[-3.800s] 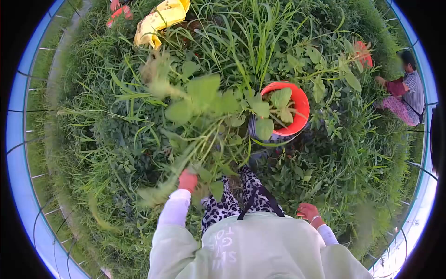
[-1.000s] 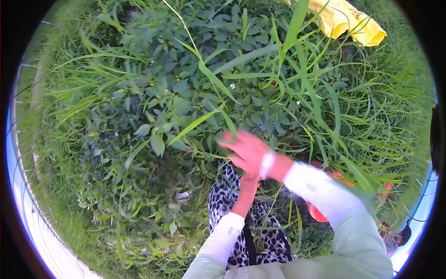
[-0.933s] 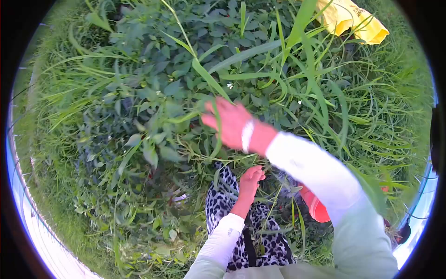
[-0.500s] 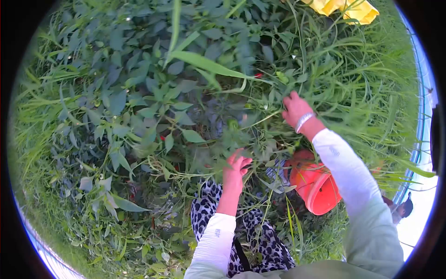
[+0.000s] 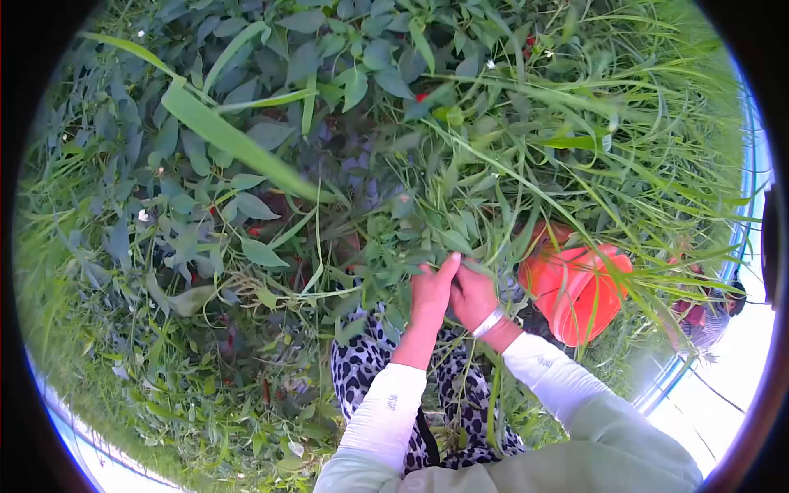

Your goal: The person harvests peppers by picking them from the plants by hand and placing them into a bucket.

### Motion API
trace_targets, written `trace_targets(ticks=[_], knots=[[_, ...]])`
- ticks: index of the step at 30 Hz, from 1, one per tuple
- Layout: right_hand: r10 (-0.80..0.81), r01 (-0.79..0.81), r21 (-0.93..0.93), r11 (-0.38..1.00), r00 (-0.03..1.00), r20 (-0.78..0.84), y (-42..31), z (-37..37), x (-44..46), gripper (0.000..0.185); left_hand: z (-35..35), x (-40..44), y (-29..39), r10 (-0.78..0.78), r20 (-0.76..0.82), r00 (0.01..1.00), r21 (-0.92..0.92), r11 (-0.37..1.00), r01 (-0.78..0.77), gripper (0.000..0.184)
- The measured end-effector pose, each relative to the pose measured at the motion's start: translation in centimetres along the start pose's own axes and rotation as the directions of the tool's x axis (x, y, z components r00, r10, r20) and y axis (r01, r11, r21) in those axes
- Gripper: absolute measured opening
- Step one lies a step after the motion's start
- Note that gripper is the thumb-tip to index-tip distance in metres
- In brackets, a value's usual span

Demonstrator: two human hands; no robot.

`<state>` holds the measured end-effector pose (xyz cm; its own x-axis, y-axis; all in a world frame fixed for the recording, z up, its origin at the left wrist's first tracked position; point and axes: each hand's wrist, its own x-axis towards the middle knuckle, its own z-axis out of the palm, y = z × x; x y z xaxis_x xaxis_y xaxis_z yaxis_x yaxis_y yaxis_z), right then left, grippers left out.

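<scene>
My left hand [image 5: 432,293] and my right hand [image 5: 474,297] meet in front of my knees, at the near side of a leafy green plant [image 5: 403,238]. The fingers of both are closed and partly covered by leaves and stems, so what they hold is hard to make out. A bracelet circles my right wrist. Just right of my hands, an orange-red bucket [image 5: 585,308] leans on its side among the grass. Small red fruits [image 5: 422,97] show between the leaves.
Long grass blades [image 5: 238,148] cross the upper left, and dense grass [image 5: 657,156] fills the right. A co-worker [image 5: 711,316] crouches at the far right, near a pale blue and white frame edge [image 5: 752,181]. My patterned trousers show below my hands.
My right hand has come down and left from the plants beside the bucket to meet my left hand, whose fingers have closed. The view has shifted, and the yellow bag has left it.
</scene>
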<state>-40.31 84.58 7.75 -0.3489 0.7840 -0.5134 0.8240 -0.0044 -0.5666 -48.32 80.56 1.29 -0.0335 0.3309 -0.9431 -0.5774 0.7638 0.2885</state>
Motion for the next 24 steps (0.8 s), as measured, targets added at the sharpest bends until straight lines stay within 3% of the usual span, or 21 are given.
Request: trace_targets(ticks=[1, 2, 3, 5, 7, 9, 10, 12, 14, 16, 18, 19, 21, 22, 23, 24], knots=[[0.043, -0.047, 0.083, 0.995, 0.998, 0.044, -0.4, 0.6, -1.2, 0.033, -0.1, 0.5, -0.7, 0.049, -0.097, 0.994, 0.183, 0.983, -0.031, 0.041], [0.082, -0.096, 0.161, 0.982, 0.993, 0.088, -0.7, 0.9, -2.1, 0.036, 0.5, -0.8, 0.4, 0.203, -0.062, 0.977, 0.083, 0.977, -0.198, 0.039], [0.084, -0.099, 0.163, 0.982, 0.992, 0.093, -0.7, 0.9, -2.6, 0.036, 0.7, -1.3, 0.8, 0.199, -0.065, 0.978, 0.085, 0.977, -0.194, 0.039], [0.104, -0.139, 0.211, 0.968, 0.980, 0.170, -0.9, 0.8, -3.2, 0.041, 1.0, -2.2, 2.1, 0.364, -0.077, 0.928, 0.339, 0.885, -0.319, 0.040], [0.111, -0.169, 0.248, 0.954, 0.966, 0.232, -1.5, -1.3, -2.7, 0.042, 0.7, -3.0, 3.8, 0.320, -0.068, 0.945, 0.426, 0.866, -0.262, 0.045], [-0.109, 0.100, 0.046, 0.994, 0.951, 0.288, -2.9, -5.0, -1.9, 0.040, 0.1, -3.0, 4.4, 0.407, 0.040, 0.912, 0.718, 0.623, -0.310, 0.056], [-0.110, 0.101, 0.047, 0.994, 0.951, 0.290, -3.2, -6.8, -1.4, 0.040, 0.1, -2.9, 4.5, 0.406, 0.037, 0.913, 0.718, 0.624, -0.307, 0.056], [-0.228, 0.259, -0.068, 0.963, 0.925, 0.303, -3.9, -10.1, 0.2, 0.032, 0.1, -2.9, 4.4, 0.475, 0.095, 0.875, 0.782, 0.507, -0.361, 0.063], [-0.186, 0.189, -0.016, 0.982, 0.976, 0.110, -6.9, -12.1, 3.4, 0.022, 0.3, -2.8, 3.8, 0.429, 0.145, 0.891, 0.800, 0.479, -0.361, 0.065], [-0.228, 0.231, 0.157, 0.960, 0.973, -0.039, -9.0, -10.8, 8.0, 0.015, 0.8, -3.0, 4.5, 0.346, 0.192, 0.918, 0.825, 0.450, -0.342, 0.062], [-0.331, 0.329, 0.079, 0.941, 0.943, 0.016, -9.6, -7.1, 13.3, 0.020, 1.1, -2.8, 4.4, 0.322, 0.184, 0.929, 0.840, 0.440, -0.319, 0.059], [-0.324, 0.343, -0.116, 0.932, 0.933, 0.154, -9.6, -4.5, 15.6, 0.025, 1.1, -2.6, 4.2, 0.298, 0.177, 0.938, 0.855, 0.425, -0.296, 0.055], [-0.027, 0.220, -0.348, 0.911, 0.876, 0.481, -11.2, -1.7, 17.1, 0.041, 0.7, -1.1, 1.4, 0.465, 0.264, 0.845, 0.798, 0.387, -0.462, 0.043], [0.049, 0.224, -0.408, 0.885, 0.827, 0.560, -11.6, -0.7, 17.0, 0.042, 0.2, -0.6, 0.2, 0.579, 0.302, 0.757, 0.672, 0.434, -0.600, 0.035], [0.040, 0.300, -0.413, 0.860, 0.767, 0.640, -11.5, 0.3, 16.6, 0.040, 0.2, -1.6, 1.4, 0.493, 0.300, 0.816, 0.691, 0.477, -0.543, 0.032], [-0.087, 0.323, -0.317, 0.892, 0.809, 0.581, -11.0, 0.6, 15.3, 0.043, 0.3, -0.9, -0.2, 0.412, 0.155, 0.898, 0.132, 0.892, -0.432, 0.032]])
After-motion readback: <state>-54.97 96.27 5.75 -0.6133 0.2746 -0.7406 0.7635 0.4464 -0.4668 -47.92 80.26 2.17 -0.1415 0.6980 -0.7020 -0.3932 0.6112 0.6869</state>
